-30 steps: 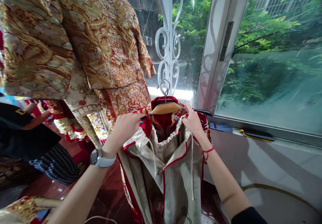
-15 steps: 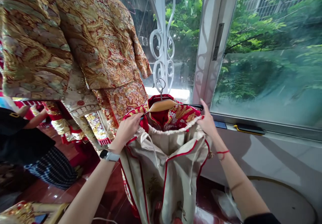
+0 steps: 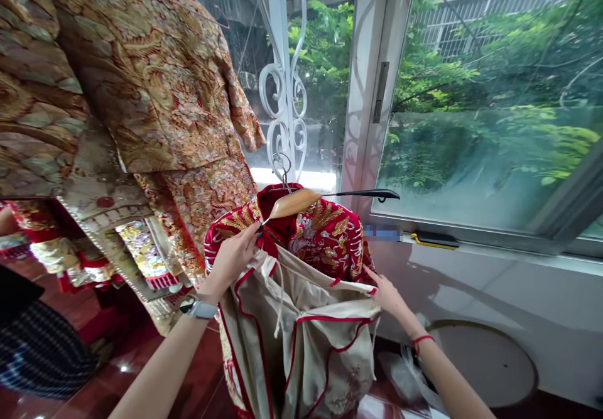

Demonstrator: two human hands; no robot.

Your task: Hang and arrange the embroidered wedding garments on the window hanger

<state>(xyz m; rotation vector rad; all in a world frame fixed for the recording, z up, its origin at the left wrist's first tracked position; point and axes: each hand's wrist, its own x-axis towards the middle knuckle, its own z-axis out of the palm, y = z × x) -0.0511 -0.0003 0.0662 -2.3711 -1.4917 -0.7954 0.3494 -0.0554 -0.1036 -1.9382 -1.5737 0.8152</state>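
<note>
A cream skirt (image 3: 277, 343) with red piping and white drawstrings hangs in front of me, its pale lining showing. My left hand (image 3: 235, 259) pinches the waistband beside the left end of a hanger (image 3: 296, 204). My right hand (image 3: 390, 296) is closed on the waistband's right corner, below and apart from the hanger's bare black arm (image 3: 370, 193). Behind the skirt, a red jacket (image 3: 330, 233) with gold and silver embroidery hangs close to the hanger. The hanger's left tip is partly hidden by my fingers.
Gold embroidered garments (image 3: 174, 80) hang at the left. White scrollwork (image 3: 281, 92) stands before the window. A black and yellow object (image 3: 434, 240) lies on the sill. Near the wall are a round board (image 3: 485, 362) and a plastic bag (image 3: 400, 375). Someone's checked clothing (image 3: 42, 331) shows at the left.
My right hand has moved down, bringing the waistband's right side away from the hanger. The hanger's black arm now sticks out bare, and more of the red jacket shows. My view has turned right.
</note>
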